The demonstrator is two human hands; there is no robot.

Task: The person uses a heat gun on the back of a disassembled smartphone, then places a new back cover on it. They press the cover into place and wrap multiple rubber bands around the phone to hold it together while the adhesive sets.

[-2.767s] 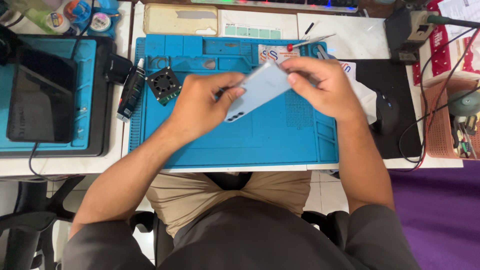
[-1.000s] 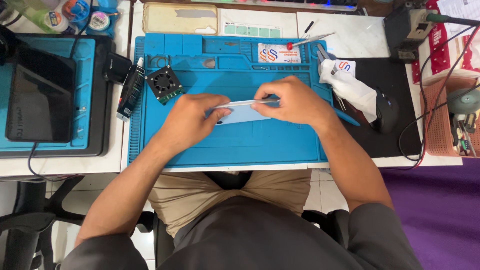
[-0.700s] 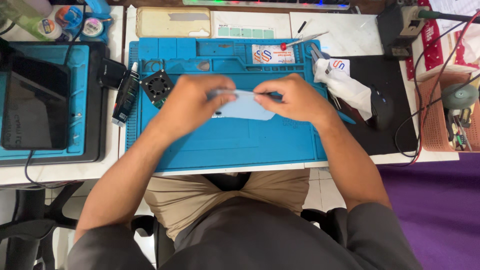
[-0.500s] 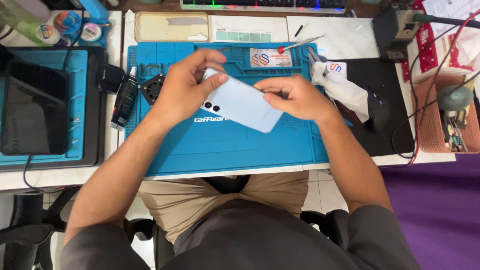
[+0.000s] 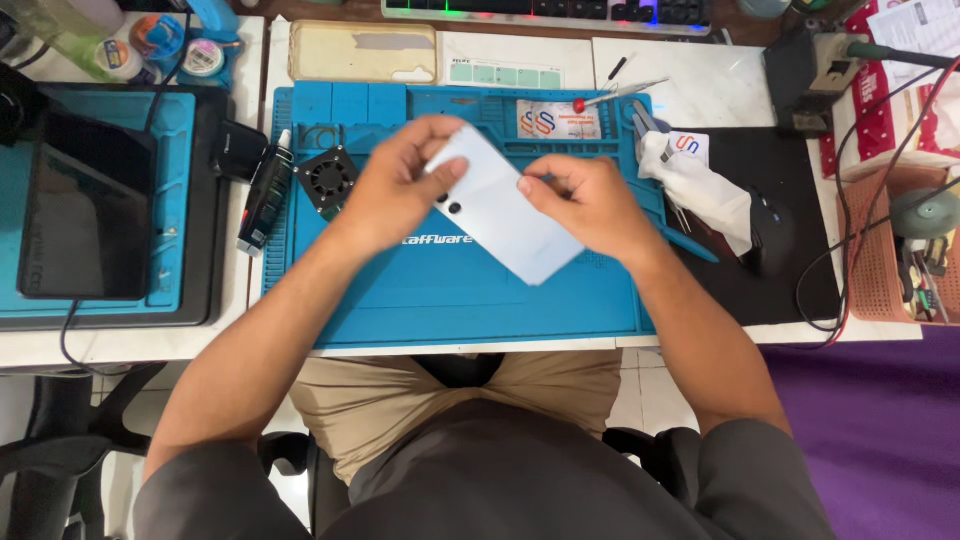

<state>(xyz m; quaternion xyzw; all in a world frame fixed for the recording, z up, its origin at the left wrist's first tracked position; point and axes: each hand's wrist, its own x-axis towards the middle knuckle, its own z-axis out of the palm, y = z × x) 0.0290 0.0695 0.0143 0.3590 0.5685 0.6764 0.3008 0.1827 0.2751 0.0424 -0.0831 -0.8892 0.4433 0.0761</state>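
Your left hand (image 5: 395,190) and right hand (image 5: 590,205) pinch the pale blue phone (image 5: 505,215) by its long edges, back side up, above the middle of the blue mat (image 5: 450,300); it looks light, stiff, slick and probably fragile; keep your grip on the edges.

Bright, even light falls from above, leaving only soft, faint shadows under the forearms. The white table (image 5: 700,90) looks slightly washed out. Focus is sharp throughout; edges bend mildly.

pale blue phone (image 5: 505,205) — bright blue mat (image 5: 450,290) — black mouse pad (image 5: 790,270).
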